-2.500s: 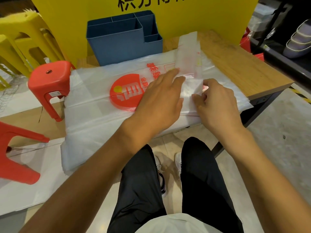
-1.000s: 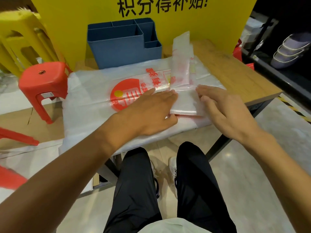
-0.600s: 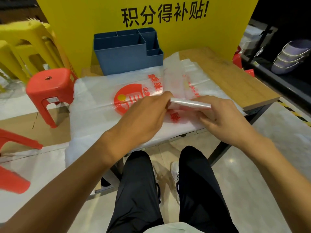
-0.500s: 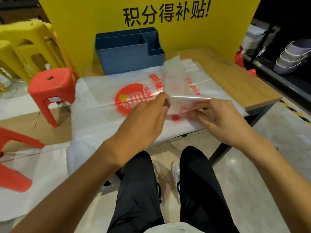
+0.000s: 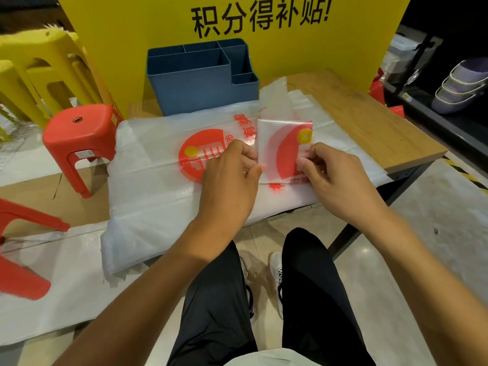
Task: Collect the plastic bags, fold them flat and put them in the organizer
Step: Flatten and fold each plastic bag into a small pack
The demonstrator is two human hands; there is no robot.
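Both hands work at the middle of the wooden table [image 5: 369, 128], holding a folded plastic bag [image 5: 284, 149] up on its lower edge so its red-and-yellow print faces the camera. The left hand [image 5: 227, 180] pinches the bag's left edge between thumb and curled fingers; the right hand [image 5: 335, 178] pinches the right edge the same way, thumb on the near face. A loose, clear strip of the same bag sticks up behind the fold toward 12 o'clock.

Under the folded bag lies a large flat plastic bag [image 5: 158, 186] with a red round logo, spread across the table and hanging over its near edge at 7 o'clock. The blue organizer [image 5: 195, 85] stands upright at 11 o'clock from the hands, at the back of the table, touching the far edge of the flat bag; the compartments in view show no contents. Behind it rises a yellow sign [image 5: 132, 35] with black characters. A red stool [image 5: 79, 136] stands at 9 o'clock, yellow stools [image 5: 34, 70] beyond it at 10 o'clock. Stacked pale bowls [image 5: 462, 85] sit on a dark shelf at 2 o'clock.
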